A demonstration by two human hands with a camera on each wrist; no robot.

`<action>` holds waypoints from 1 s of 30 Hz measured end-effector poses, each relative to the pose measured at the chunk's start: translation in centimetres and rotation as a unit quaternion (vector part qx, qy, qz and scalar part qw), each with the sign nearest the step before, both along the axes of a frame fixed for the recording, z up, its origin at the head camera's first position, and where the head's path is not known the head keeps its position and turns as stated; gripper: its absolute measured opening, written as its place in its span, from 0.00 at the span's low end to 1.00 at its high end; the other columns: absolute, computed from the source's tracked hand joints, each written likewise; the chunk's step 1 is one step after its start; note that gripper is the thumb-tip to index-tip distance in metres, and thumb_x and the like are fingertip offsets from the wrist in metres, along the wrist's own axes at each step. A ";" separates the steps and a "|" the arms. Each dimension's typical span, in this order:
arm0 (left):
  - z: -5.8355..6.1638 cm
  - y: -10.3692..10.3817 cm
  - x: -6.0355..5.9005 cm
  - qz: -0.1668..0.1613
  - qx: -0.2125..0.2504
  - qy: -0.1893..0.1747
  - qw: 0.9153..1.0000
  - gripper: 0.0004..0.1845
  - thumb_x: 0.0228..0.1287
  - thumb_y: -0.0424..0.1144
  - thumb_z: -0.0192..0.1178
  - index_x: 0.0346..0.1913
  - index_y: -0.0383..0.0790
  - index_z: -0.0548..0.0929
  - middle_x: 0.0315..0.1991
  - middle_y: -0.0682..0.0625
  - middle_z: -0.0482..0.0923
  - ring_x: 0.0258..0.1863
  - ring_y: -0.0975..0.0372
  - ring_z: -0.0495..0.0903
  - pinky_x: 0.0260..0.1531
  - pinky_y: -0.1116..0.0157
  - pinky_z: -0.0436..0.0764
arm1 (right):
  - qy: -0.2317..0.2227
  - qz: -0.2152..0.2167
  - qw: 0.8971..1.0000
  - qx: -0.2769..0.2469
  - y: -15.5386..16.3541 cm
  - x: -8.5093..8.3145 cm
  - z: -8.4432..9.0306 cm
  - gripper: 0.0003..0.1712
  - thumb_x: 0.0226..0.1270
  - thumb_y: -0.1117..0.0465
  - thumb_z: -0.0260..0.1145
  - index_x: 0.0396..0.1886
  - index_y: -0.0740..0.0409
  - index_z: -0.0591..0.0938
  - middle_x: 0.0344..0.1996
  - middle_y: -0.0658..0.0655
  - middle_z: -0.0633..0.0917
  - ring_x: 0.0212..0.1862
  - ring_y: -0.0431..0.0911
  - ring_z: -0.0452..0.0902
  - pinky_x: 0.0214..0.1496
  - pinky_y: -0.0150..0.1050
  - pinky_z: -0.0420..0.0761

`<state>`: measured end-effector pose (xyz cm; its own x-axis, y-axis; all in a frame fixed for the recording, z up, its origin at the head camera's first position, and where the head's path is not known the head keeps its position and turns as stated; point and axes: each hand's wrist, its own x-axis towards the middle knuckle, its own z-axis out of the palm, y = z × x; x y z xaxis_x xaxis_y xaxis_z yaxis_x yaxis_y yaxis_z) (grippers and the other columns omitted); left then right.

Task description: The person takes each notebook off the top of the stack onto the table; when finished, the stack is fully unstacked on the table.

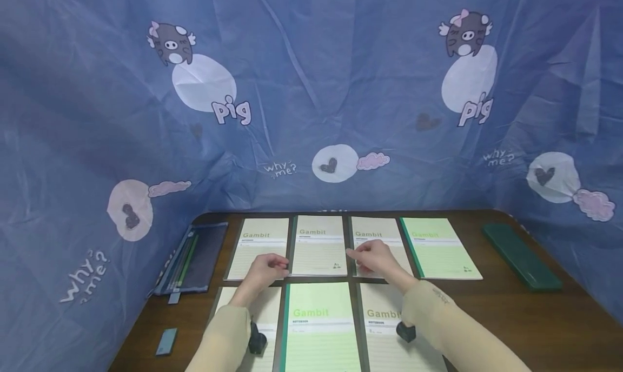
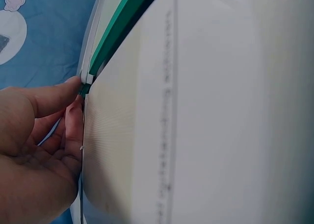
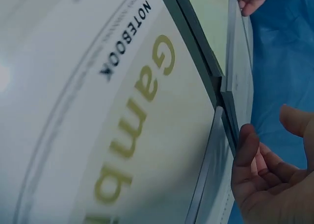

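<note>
Between my two hands lies a cream Gambit notebook [image 1: 318, 248], second from the left in the back row. At its lower left corner is my left hand [image 1: 263, 273]; the left wrist view shows the thumb and fingertips right at the notebook edges. My right hand [image 1: 378, 257] touches near its right edge, over the third cream notebook [image 1: 375, 226], thumb apart from the fingers in the right wrist view. Another cream notebook [image 1: 263, 242] lies under the left hand's side. In front are a green notebook [image 1: 321, 339] and cream notebooks [image 1: 389, 345] partly hidden by my forearms.
A green notebook [image 1: 445, 250] ends the back row. To the right lies a dark green case [image 1: 523, 258]. On the left are a blue pouch [image 1: 206, 258] with pencils and a small blue-grey block [image 1: 166, 341]. A blue printed curtain [image 1: 302, 91] hangs behind the wooden table [image 1: 550, 329].
</note>
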<state>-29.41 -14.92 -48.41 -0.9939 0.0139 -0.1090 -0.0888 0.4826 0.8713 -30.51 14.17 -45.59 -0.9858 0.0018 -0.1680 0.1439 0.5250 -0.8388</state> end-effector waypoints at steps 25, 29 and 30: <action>0.6 0.2 0.3 -0.009 -0.002 0.013 1.000 0.13 0.57 0.27 0.68 0.46 0.31 0.84 0.37 0.47 0.82 0.38 0.58 0.79 0.41 0.60 0.80 | 0.079 0.001 0.982 0.170 -3.5 -1.2 -2.4 0.22 0.52 0.44 0.78 0.18 0.55 0.81 0.13 0.50 0.79 0.18 0.42 0.70 0.20 0.35 0.69; 0.6 0.2 0.3 -0.008 0.000 0.011 1.000 0.13 0.57 0.27 0.69 0.46 0.31 0.84 0.37 0.47 0.82 0.38 0.57 0.79 0.42 0.60 0.80 | 0.073 0.000 0.983 0.166 -3.6 -1.0 -2.2 0.21 0.53 0.45 0.78 0.19 0.56 0.82 0.13 0.51 0.79 0.18 0.42 0.71 0.20 0.35 0.69; 0.6 0.1 0.4 -0.009 0.000 0.011 1.000 0.13 0.56 0.27 0.69 0.46 0.31 0.84 0.37 0.47 0.82 0.38 0.57 0.79 0.42 0.60 0.80 | 0.072 0.000 0.984 0.164 -3.6 -1.0 -2.2 0.21 0.53 0.46 0.78 0.19 0.56 0.82 0.14 0.51 0.79 0.19 0.42 0.71 0.21 0.35 0.70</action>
